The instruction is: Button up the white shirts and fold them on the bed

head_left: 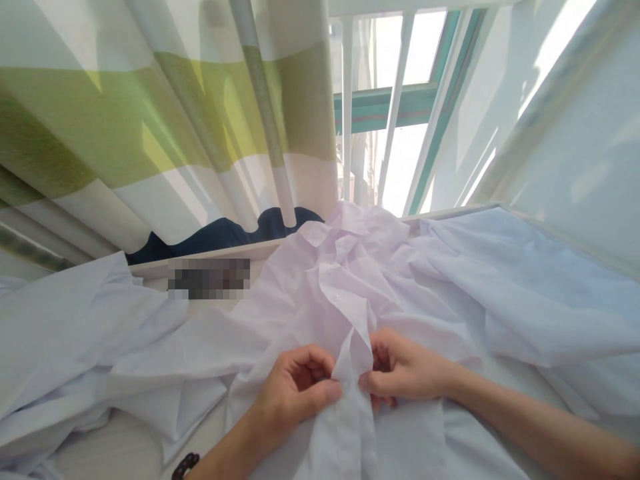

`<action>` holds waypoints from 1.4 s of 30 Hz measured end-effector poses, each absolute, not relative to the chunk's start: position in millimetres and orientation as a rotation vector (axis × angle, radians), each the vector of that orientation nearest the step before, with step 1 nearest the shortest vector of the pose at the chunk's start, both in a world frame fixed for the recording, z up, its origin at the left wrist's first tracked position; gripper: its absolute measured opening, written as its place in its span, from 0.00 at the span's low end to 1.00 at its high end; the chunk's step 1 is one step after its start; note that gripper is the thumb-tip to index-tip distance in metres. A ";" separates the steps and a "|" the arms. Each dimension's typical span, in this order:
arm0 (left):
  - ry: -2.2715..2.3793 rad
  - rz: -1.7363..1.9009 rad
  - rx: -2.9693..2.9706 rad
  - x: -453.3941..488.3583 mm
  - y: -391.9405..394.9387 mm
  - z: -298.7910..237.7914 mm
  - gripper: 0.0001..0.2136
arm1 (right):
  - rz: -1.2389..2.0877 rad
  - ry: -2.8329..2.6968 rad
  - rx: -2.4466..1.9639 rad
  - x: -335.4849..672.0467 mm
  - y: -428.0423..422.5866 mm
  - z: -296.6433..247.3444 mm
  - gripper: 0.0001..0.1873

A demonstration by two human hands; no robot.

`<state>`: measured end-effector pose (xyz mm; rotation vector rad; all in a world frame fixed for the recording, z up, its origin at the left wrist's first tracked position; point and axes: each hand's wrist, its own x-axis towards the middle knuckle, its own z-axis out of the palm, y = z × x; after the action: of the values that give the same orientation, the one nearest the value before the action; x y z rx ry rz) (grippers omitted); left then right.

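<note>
A white button-up shirt (295,287) lies spread in front of me, its collar (345,223) toward the window and one sleeve stretched to the left. My left hand (300,383) pinches the left edge of the front placket (345,427), thumb beside a small button (345,385). On the opposite edge of that placket, my right hand (395,367) has its thumb and curled fingers closed on the cloth. Between the two hands the fabric stands up in a fold. Higher on the placket another button (335,297) shows. A dark beaded bracelet (186,465) circles my left wrist.
More white cloth lies at the left (60,333) and at the right (525,280). A green-and-white curtain (175,120) hangs behind, above a ledge (210,252). White bars (395,107) stand before a bright window. A pixelated dark patch lies left of the shirt.
</note>
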<state>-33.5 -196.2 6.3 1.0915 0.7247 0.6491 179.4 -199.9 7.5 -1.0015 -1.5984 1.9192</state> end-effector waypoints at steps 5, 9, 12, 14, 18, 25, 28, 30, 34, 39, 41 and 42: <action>0.872 0.588 1.292 -28.6 -199.0 5.7 0.11 | 1.881 -1.604 -0.999 178.3 -202.0 4.6 0.04; 0.973 0.556 1.350 -25.6 -198.7 5.3 0.09 | 1.913 -1.537 -0.983 181.4 -200.4 2.7 0.03; 0.989 0.534 1.358 -25.2 -198.2 6.4 0.09 | 1.977 -1.518 -0.928 184.5 -198.9 2.9 0.06; 0.963 0.518 1.354 -25.7 -198.1 7.8 0.10 | 1.994 -1.523 -0.911 185.0 -198.6 3.1 0.06; 0.883 0.491 1.325 -27.7 -197.8 10.4 0.11 | 1.957 -1.552 -0.939 182.2 -199.3 2.2 0.03; 0.808 0.481 1.307 -29.7 -196.0 7.7 0.13 | 1.913 -1.567 -1.003 179.2 -200.9 0.4 0.01; 0.804 0.475 1.324 -29.6 -195.6 5.8 0.13 | 1.922 -1.562 -1.005 179.7 -200.8 0.4 0.01; 0.821 0.490 1.346 -29.2 -196.0 4.6 0.13 | 1.939 -1.559 -0.990 180.1 -200.3 0.4 0.02; 0.858 0.526 1.401 -28.3 -197.6 3.0 0.13 | 1.942 -1.554 -0.975 180.8 -199.2 0.9 0.03; 0.868 0.514 1.454 -28.9 -198.4 5.0 0.12 | 1.951 -1.537 -0.956 182.0 -199.8 -0.1 0.04; 0.851 0.502 1.481 -29.4 -198.5 5.7 0.11 | 1.951 -1.535 -0.949 182.2 -200.6 -0.5 0.04; 0.840 0.496 1.489 -29.6 -198.5 5.6 0.10 | 1.948 -1.536 -0.947 182.2 -201.0 -0.5 0.04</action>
<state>-29.6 -198.5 5.6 1.4892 0.8401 0.4963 182.2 -201.0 -0.5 -0.9469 -1.5359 1.9483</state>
